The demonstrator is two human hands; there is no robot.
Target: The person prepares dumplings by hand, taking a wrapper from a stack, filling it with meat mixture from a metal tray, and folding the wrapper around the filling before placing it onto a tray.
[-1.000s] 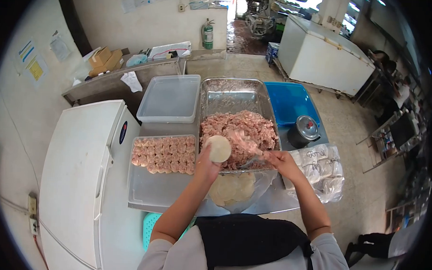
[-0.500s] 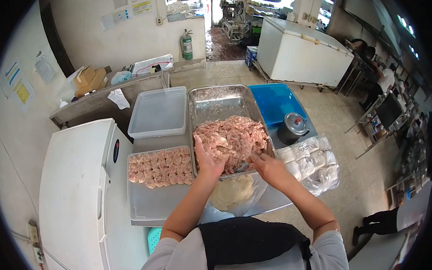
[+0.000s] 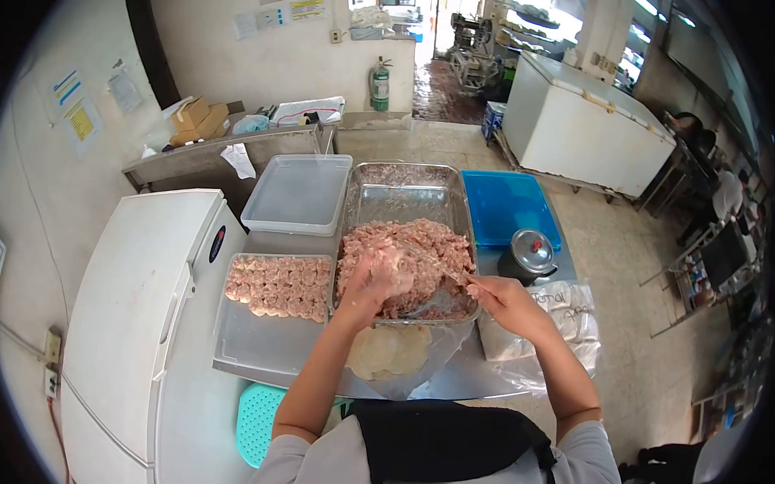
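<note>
A: What takes up the most room here?
B: The white chest freezer (image 3: 137, 319) on the left, hard against the steel bench (image 3: 477, 377). A second freezer (image 3: 584, 121) stands well apart across the floor

A: And on the bench itself?
B: A big metal pan (image 3: 406, 187) in the middle, its near half heaped with pink minced filling (image 3: 430, 243). To its left a lidded clear tub (image 3: 300, 192), and nearer the person a flat tray (image 3: 256, 344) with rows of filled dumplings (image 3: 279, 285) across its far part. On the right lies a blue lid (image 3: 508, 203) with a small dark pot (image 3: 528, 255) at its near edge, and bags of wrappers (image 3: 573, 312) just in front of that

A: Where are the hands?
B: Both over the near edge of the pan. The left hand (image 3: 371, 284) is cupped, fingers curled about a round wrapper (image 3: 391, 263) that lies in the palm just above the filling. The right hand (image 3: 503, 299) has its fingers closed on a thin spatula (image 3: 442, 268), whose tip reaches to the wrapper

A: Anything smaller?
B: A loose stack of bare wrappers (image 3: 388, 349) in clear plastic, just below the pan, between the forearms
</note>
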